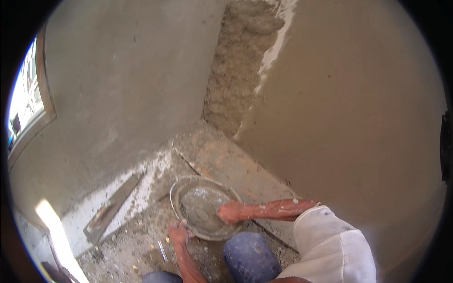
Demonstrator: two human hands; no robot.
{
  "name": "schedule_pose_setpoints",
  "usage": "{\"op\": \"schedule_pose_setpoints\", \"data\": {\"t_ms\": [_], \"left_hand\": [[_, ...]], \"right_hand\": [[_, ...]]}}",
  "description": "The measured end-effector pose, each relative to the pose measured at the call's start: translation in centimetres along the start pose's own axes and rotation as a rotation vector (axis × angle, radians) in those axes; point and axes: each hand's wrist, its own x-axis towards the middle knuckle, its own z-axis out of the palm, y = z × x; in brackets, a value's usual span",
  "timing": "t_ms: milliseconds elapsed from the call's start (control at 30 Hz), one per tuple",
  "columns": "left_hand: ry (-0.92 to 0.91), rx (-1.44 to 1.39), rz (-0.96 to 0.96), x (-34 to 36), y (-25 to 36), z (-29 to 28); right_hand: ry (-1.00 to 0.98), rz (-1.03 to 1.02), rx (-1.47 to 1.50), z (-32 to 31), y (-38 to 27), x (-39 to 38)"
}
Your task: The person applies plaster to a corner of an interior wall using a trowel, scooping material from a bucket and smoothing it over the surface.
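Basin (176, 200) lies beneath the curled right hand (230, 212), grasp unclear, left hand (179, 231) gripping its rim

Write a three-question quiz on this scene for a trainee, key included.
1. Which hand is at the outer edge of the basin?
2. True or false: the board lies to the right of the basin.
3. Multiple choice: the basin holds
A dry leaves
B a grey mix
C red bricks

Key:
1. The left hand.
2. False; the board lies to its left.
3. B.
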Motion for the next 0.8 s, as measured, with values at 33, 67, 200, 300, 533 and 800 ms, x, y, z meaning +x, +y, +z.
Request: {"op": "schedule_pose_setpoints", "data": {"t_ms": [33,67,200,300,533,800], "left_hand": [[-0.077,-0.011,0.025,0.1,-0.8,2.3],[-0.089,-0.013,-0.012,-0.4,-0.6,3.1],[-0.064,-0.041,-0.030,-0.5,-0.6,1.0],[-0.043,-0.064,0.014,-1.1,-0.5,0.8],[-0.076,-0.101,0.003,-0.9,-0.5,1.2],[-0.031,-0.102,-0.057,-0.4,0.5,1.2]], "right_hand": [[0.009,-0.060,-0.048,2.9,1.2,-1.2],[0.023,-0.068,-0.030,3.8,1.0,-2.2],[-0.051,-0.227,-0.170,1.8,-0.4,-4.2],[-0.011,-0.136,-0.217,-3.3,1.7,-6.8],[-0.008,0.082,-0.243,-7.8,4.4,-1.4],[-0.180,-0.134,-0.295,-5.1,-0.3,-2.8]]}}
